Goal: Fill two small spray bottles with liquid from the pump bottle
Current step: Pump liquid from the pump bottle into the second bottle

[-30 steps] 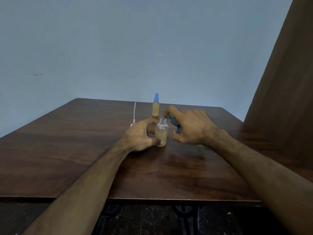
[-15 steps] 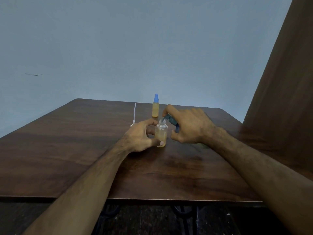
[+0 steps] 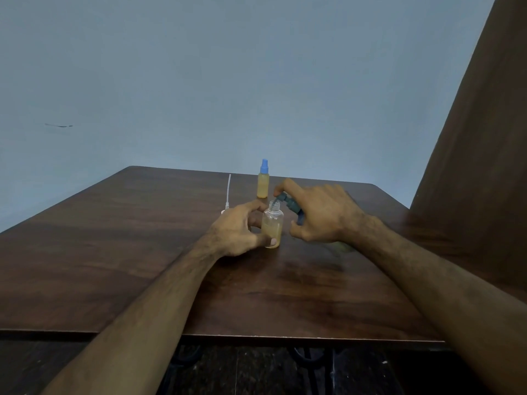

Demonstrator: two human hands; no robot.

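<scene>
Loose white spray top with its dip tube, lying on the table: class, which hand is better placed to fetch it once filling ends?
Probably the left hand. The loose white spray top lies just behind it, while the right hand grips the dark pump head over the open clear small bottle.

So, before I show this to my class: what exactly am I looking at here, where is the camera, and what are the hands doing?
There is no machine: a person wears one camera on the head, looking forward and down at two bare hands over a brown table. The left hand steadies an open small bottle, partly filled with yellowish liquid. The right hand grips a dark pump head whose spout points at that bottle's mouth; the pump bottle's body is mostly hidden. Behind stands a second, blue-capped spray bottle, already filled. A white tube piece lies to its left.
</scene>
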